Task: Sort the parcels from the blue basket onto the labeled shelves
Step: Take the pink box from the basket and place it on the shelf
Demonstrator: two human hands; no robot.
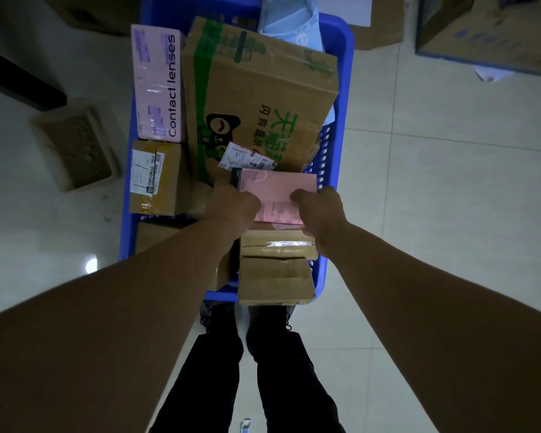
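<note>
Holding the pink parcel [278, 185] between the two — with the left grip [235, 207] closed on its left edge and the right grip [319, 214] closed on its right edge, over the near half of the blue basket [342, 89]. Lift straight up before turning, so as not to drag the brown boxes [275, 248] just under the grips. Avoid catching the loose-looking paper label [247, 157] just beyond the grips, on the big green-printed carton [256, 98]. Do not squeeze hard or bend — seems flat and thin, probably light. Then bring the printed face toward the eyes, read the shelf mark, and only after that walk to the shelf.

Cannot see the fingers below the parcel, so cannot judge the depth of the hold. Cannot tell either whether already lifted or resting on the boxes under the grips. Too blurred to read the small print on the pink face. No labeled shelves in view. Impossible to count the parcels under the top layer.
</note>
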